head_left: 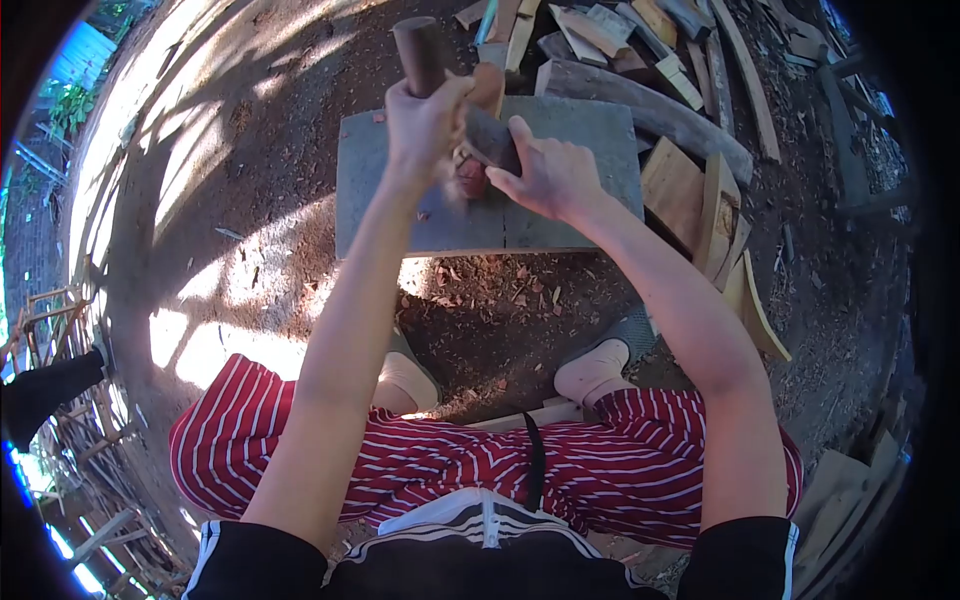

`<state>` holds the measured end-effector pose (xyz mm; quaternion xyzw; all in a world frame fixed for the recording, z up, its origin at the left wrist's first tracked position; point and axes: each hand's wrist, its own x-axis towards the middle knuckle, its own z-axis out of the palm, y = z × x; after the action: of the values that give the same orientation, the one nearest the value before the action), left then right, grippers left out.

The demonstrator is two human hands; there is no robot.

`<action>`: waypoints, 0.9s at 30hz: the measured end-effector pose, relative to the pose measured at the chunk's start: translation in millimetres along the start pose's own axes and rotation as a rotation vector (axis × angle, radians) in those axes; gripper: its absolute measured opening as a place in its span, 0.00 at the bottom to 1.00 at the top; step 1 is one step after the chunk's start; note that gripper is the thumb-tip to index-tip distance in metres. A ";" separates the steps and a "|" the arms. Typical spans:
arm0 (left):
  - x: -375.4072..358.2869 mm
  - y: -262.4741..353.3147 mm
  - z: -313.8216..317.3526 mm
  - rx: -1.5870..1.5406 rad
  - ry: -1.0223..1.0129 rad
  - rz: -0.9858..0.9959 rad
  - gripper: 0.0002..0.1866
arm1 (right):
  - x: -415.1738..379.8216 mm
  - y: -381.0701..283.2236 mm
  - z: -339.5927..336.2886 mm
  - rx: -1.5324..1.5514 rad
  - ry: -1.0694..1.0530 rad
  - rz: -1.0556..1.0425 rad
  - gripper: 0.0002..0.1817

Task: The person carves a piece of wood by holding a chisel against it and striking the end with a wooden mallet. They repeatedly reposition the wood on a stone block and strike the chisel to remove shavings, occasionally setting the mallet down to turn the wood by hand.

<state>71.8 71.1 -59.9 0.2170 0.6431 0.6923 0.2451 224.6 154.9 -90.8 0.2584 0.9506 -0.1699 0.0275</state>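
Observation:
My left hand (425,125) is closed round a thick brown cylindrical piece (417,55) whose blunt end sticks up past my fist. My right hand (550,175) grips a dark rounded piece (492,138), thumb raised along its end. Between the hands, a reddish, blurred thing (468,178) sits low near the board, with pale fibres or chips about it. I cannot tell whether the two held pieces are one tool. A tan rounded wooden piece (488,88) shows just beyond my left fingers. Below both hands lies a flat grey board (400,225).
Split wood and offcuts (610,45) are heaped beyond the board. A long log (660,125) runs along its far right side, and cut blocks (690,195) lie to the right. Shavings (490,300) cover the ground between my feet. Stacked sticks (85,440) stand at the left.

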 end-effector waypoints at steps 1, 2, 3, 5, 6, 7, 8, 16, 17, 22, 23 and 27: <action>-6.5 9.9 -7.0 -0.001 -0.128 -0.179 0.11 | -1.1 2.7 1.4 0.002 -0.001 0.009 0.37; -10.7 11.6 -11.4 0.005 -0.131 -0.188 0.11 | -1.5 2.8 4.2 0.014 0.048 -0.005 0.37; -13.9 13.4 -17.0 -0.028 -0.114 -0.130 0.11 | -1.5 1.1 7.7 0.026 0.098 -0.025 0.37; -18.9 18.8 -21.3 -0.030 -0.062 0.000 0.09 | -3.3 0.2 8.8 0.053 0.099 -0.020 0.36; -21.6 20.1 -19.6 -0.031 -0.059 0.005 0.09 | -3.9 0.4 7.7 0.070 0.101 -0.010 0.36; -23.5 21.3 -16.2 -0.056 -0.060 0.062 0.09 | -3.3 -0.1 6.6 0.065 0.108 -0.016 0.36; -25.0 22.6 -12.7 -0.083 -0.063 0.121 0.08 | -3.2 -0.4 6.1 0.075 0.096 -0.012 0.36; -39.0 2.5 1.3 -0.118 -0.097 0.197 0.08 | -2.7 -7.8 -0.6 0.083 0.026 0.053 0.34; -39.3 -1.8 -2.1 -0.116 -0.086 0.207 0.07 | -2.3 -7.7 0.2 0.076 0.024 0.049 0.36; -38.1 -7.6 -9.7 -0.231 -0.119 0.208 0.06 | -3.6 -5.6 0.5 0.046 0.050 0.022 0.39; -37.4 -9.1 -10.4 -0.207 -0.117 0.218 0.06 | -3.4 -5.7 -2.4 0.044 0.014 0.035 0.39; -37.8 -9.5 -11.5 -0.199 -0.123 0.175 0.06 | -4.1 -9.3 -5.0 0.067 -0.016 0.057 0.33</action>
<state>95.0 39.3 -69.6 0.2890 0.5337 0.7567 0.2430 223.6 147.1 -82.6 0.2849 0.9363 -0.2029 0.0315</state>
